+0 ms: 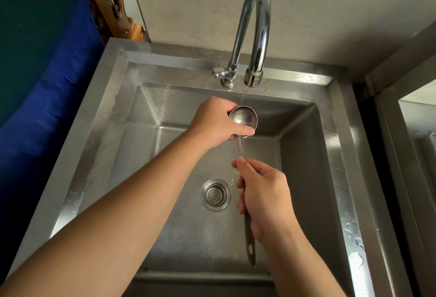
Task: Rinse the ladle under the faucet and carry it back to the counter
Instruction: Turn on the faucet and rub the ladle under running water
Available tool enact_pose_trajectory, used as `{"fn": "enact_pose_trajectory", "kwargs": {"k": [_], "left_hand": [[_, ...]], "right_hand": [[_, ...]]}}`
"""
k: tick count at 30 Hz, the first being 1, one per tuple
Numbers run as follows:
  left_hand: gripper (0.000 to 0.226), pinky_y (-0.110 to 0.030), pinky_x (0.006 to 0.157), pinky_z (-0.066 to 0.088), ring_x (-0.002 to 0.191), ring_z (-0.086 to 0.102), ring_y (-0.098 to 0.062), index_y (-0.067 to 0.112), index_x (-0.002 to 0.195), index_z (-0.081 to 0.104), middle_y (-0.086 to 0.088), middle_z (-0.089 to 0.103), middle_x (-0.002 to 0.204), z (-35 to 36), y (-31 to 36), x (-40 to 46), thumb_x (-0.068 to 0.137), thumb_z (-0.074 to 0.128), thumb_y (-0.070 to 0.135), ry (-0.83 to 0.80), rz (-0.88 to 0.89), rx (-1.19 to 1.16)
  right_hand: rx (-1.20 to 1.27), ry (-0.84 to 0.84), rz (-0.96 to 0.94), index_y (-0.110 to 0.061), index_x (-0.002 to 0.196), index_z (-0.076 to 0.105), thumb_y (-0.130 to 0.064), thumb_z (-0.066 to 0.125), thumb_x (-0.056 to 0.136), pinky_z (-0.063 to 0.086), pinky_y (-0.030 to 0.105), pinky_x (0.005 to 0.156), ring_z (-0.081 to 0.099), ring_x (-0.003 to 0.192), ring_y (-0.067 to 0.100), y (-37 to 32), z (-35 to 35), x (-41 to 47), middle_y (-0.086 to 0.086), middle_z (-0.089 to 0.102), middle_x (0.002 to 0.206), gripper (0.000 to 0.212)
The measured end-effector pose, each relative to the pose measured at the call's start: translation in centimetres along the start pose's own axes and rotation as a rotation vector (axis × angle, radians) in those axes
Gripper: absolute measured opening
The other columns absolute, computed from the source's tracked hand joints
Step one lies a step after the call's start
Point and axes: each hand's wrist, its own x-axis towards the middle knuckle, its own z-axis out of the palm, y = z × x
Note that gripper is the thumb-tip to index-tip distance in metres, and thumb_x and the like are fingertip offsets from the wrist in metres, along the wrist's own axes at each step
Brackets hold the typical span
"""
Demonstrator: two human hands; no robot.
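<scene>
A steel ladle (243,117) is held over the steel sink (304,178), its bowl right under the spout of the curved chrome faucet (256,37). A thin stream of water falls from the spout into the bowl and spills down past its near edge. My left hand (214,122) cups the bowl from the left, thumb on the rim. My right hand (265,197) grips the long handle, whose end with a hanging hole sticks out below my wrist.
The round strainer drain (215,194) sits in the sink floor left of my right hand. The faucet lever (218,72) points left. A blue cloth-covered surface (47,72) lies to the left, a metal frame (401,119) to the right.
</scene>
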Motion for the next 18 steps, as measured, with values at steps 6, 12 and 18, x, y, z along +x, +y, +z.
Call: {"fn": "enact_pose_trajectory", "kwargs": {"k": [6,12,18], "left_hand": [[0.016,-0.026,0.038,0.054,0.041,0.068,-0.013,0.016,0.090,0.071,-0.001,0.070,0.061,0.9,0.2,-0.3,0.092,0.070,0.031,0.119,0.143,0.059],[0.037,-0.029,0.038,0.054,0.039,0.068,-0.015,0.018,0.078,0.061,-0.003,0.062,0.044,0.7,0.3,-0.7,0.104,0.048,0.041,0.171,0.149,0.047],[0.026,-0.047,0.091,0.057,0.099,0.073,-0.028,0.020,0.115,0.073,-0.008,0.078,0.103,0.0,-0.3,0.1,0.093,0.063,0.011,0.058,0.095,-0.136]], "right_hand": [[-0.012,0.012,-0.006,-0.018,0.083,0.079,-0.018,0.063,0.093,0.032,0.024,0.034,0.037,0.028,0.010,-0.8,-0.7,0.3,-0.007,0.050,0.042,0.019],[-0.018,0.010,-0.033,-0.019,0.080,0.081,-0.020,0.065,0.091,0.032,0.023,0.035,0.037,0.030,0.012,-1.5,-0.6,0.6,-0.005,0.052,0.041,0.019],[0.010,-0.001,-0.007,-0.019,0.080,0.080,-0.021,0.066,0.091,0.032,0.021,0.034,0.035,0.030,0.012,-1.7,-0.4,0.9,-0.005,0.051,0.042,0.018]]}}
